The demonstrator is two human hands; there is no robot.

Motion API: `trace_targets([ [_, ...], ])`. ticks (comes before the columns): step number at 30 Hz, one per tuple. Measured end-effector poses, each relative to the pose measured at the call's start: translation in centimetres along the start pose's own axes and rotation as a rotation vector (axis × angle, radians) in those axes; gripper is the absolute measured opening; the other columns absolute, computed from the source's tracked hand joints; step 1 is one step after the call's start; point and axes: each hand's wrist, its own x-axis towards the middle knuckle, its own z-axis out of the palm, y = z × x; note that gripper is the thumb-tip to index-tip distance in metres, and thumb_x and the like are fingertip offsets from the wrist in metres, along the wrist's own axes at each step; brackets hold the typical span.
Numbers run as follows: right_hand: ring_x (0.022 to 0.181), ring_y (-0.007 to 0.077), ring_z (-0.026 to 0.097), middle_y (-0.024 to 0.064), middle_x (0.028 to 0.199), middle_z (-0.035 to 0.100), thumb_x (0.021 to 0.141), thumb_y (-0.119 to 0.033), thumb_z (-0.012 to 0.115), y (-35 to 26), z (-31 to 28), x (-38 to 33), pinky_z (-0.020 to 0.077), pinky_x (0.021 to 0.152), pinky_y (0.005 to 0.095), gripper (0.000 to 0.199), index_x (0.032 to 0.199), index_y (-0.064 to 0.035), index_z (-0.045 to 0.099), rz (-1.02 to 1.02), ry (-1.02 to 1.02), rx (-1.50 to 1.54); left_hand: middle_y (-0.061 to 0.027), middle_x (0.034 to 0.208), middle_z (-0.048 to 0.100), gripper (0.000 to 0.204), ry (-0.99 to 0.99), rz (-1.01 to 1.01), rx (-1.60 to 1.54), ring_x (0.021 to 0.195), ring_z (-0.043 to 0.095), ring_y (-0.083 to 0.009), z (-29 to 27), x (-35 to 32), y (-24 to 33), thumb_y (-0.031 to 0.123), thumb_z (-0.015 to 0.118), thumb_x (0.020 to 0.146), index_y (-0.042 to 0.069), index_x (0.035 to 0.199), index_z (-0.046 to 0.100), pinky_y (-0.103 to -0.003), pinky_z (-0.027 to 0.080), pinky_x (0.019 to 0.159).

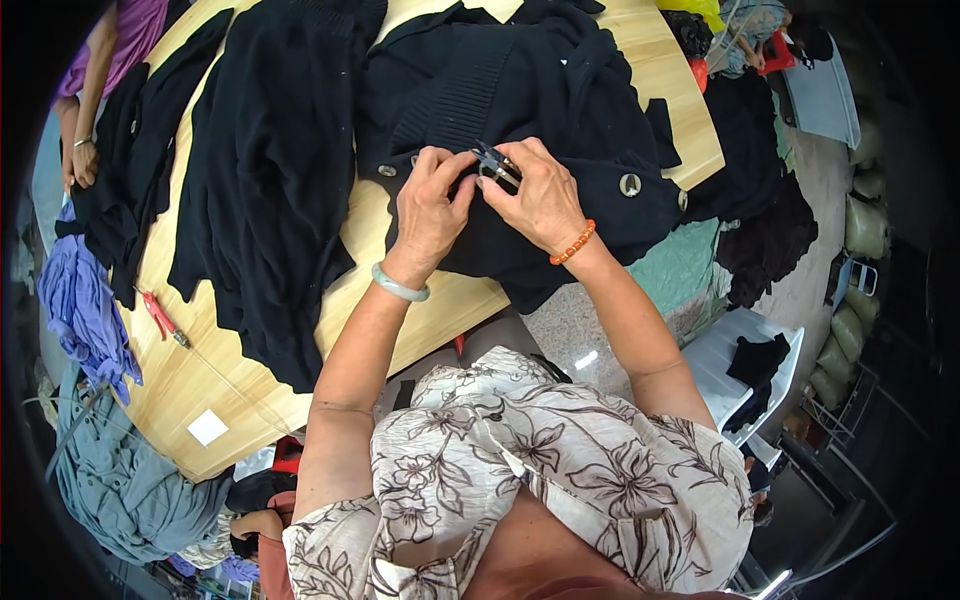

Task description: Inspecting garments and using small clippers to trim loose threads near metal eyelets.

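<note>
Your left hand (432, 200) pinched the black cardigan (520, 120) on the wooden table (420, 330), fingers pressed together. Your right hand (540, 195) squeezed small metal snips (494, 163) just beside it, near a round silver button (630, 184).

wood table (440, 310) w/ black knit garments (270, 170), red-handled pliers (160, 318), white paper square (207, 427).

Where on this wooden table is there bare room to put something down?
Bare wood shows on the table between the red-handled pliers and the white paper square, and in a strip below the left hand. Around both hands, black knitwear covers the top; the right hand holds small snips.
</note>
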Motion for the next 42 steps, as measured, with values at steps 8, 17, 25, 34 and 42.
trace_targets([
  [8,0.085,0.0336,0.067,0.0135,0.097,0.064,0.078,-0.02,0.073,0.7,-0.4,-0.1,0.0553,0.075,0.0412,0.034,0.104,0.001,0.066,-0.02,-0.02,0.053,-0.0086,0.085,0.058,0.018,0.036,0.034,-0.106,0.074,0.061,-0.0243,0.5,0.0,-0.2,0.001,0.075,0.075,0.005,0.093,0.073,-0.033,0.049,0.064],
  [17,0.089,0.0347,0.066,0.0156,0.103,0.062,0.078,-0.02,0.076,1.3,-0.3,-0.6,0.0545,0.078,0.0415,0.04,0.11,0.0013,0.064,-0.036,-0.026,0.065,-0.0115,0.086,0.056,0.007,0.028,0.067,-0.14,0.069,0.059,-0.0243,0.4,-0.3,0.6,-0.005,0.064,0.083,0.0,0.086,0.059,-0.032,0.047,0.062],
  [25,0.054,0.0203,0.054,0.0108,0.064,0.058,0.089,-0.024,0.072,-0.2,-1.3,-5.0,0.0464,0.057,0.0343,0.032,0.099,0.0047,0.061,0.088,-0.123,0.343,-0.0067,0.089,0.058,0.002,0.016,-0.073,-0.298,0.074,0.056,-0.0135,0.3,-1.3,-1.4,-0.001,0.062,0.088,-0.002,0.089,0.062,-0.024,0.045,0.065],
  [34,0.058,0.0144,0.053,0.0073,0.061,0.057,0.092,-0.036,0.062,2.4,1.5,-3.2,0.044,0.057,0.0352,0.042,0.083,0.0043,0.063,0.369,-0.352,0.565,-0.0017,0.09,0.059,0.004,-0.068,-0.22,-0.469,0.081,0.054,-0.0089,0.1,-1.0,-2.0,0.002,0.062,0.091,-0.002,0.09,0.062,-0.022,0.044,0.076],
  [42,0.06,0.0023,0.037,-0.0079,0.067,0.045,0.099,-0.024,0.058,2.1,2.0,-2.5,0.0323,0.05,0.0232,0.026,0.084,-0.003,0.059,0.39,-0.435,0.643,0.0001,0.091,0.059,0.004,-0.047,-0.265,-0.597,0.083,0.053,-0.0071,0.3,-1.3,-2.5,0.002,0.064,0.092,-0.001,0.093,0.062,-0.021,0.043,0.077],
])
